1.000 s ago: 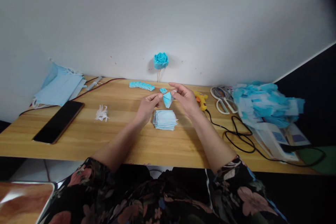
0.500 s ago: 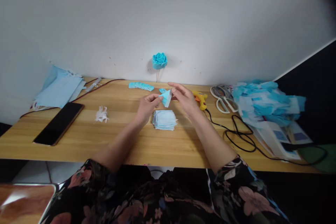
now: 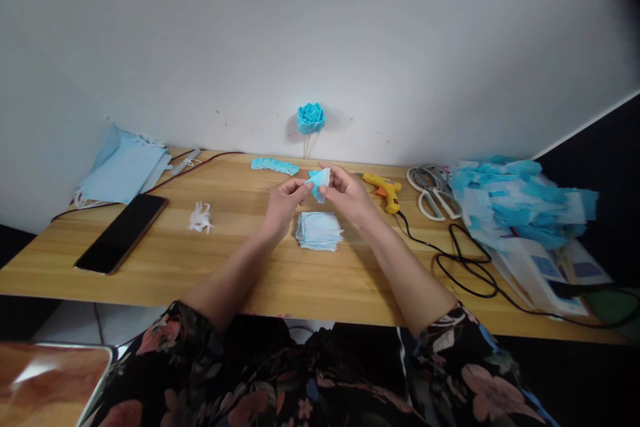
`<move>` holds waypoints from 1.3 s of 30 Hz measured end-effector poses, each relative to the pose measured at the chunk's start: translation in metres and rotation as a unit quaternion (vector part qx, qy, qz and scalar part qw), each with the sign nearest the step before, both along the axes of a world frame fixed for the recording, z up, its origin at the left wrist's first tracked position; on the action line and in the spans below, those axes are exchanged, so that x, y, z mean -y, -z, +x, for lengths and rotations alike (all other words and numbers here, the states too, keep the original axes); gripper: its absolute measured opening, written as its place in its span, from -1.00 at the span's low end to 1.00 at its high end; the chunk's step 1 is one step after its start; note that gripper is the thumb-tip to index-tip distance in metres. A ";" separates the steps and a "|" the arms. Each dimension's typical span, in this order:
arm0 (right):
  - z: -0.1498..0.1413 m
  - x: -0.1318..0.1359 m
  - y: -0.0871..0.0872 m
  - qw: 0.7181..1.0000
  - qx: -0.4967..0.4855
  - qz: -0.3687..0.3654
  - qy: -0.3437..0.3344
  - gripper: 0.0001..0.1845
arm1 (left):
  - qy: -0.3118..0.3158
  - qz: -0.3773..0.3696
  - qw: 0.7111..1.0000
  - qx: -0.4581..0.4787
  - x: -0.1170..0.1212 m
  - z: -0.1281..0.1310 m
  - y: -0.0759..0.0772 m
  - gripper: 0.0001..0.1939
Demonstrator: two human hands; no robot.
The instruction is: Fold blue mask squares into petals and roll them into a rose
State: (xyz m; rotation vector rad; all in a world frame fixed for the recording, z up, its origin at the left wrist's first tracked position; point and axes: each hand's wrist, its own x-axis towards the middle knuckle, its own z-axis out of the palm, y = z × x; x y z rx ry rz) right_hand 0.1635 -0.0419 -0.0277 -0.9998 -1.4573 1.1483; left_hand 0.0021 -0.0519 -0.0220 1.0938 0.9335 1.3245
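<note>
Between my hands is a small folded piece of blue and white mask fabric [image 3: 320, 184]. My left hand [image 3: 285, 203] pinches its left corner between thumb and fingers. My right hand [image 3: 349, 195] grips its right side, thumb in front and fingers behind. Just below them lies a stack of pale blue fabric squares [image 3: 319, 231] on the table. Behind, a row of folded blue pieces [image 3: 275, 165] overlaps along the table's back. A blue fabric rose [image 3: 311, 119] on a thin stick stands against the wall.
A yellow glue gun [image 3: 384, 191] with a black cord [image 3: 465, 259] lies right of my hands, near white-handled scissors [image 3: 440, 203]. Blue scraps [image 3: 520, 197] are heaped at far right. Leftward are white scraps [image 3: 201, 217], a phone [image 3: 123, 233] and face masks [image 3: 123, 167] on the wooden table [image 3: 165, 280].
My right thumb and fingers have closed on the fabric's right side, and its fold has changed shape. The whole view has shifted slightly, so the table's contents appear further right.
</note>
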 end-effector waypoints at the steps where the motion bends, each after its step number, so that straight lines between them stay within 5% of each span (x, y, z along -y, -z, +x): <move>1: 0.000 0.000 0.000 1.000 0.003 -0.001 0.002 -0.36 | 0.001 -0.002 1.000 0.000 0.001 0.000 -0.001 -0.74; 39: 0.005 0.006 -0.018 0.999 -0.002 0.013 0.046 -0.54 | 0.045 -0.001 0.998 -0.044 0.001 0.002 0.006 -0.73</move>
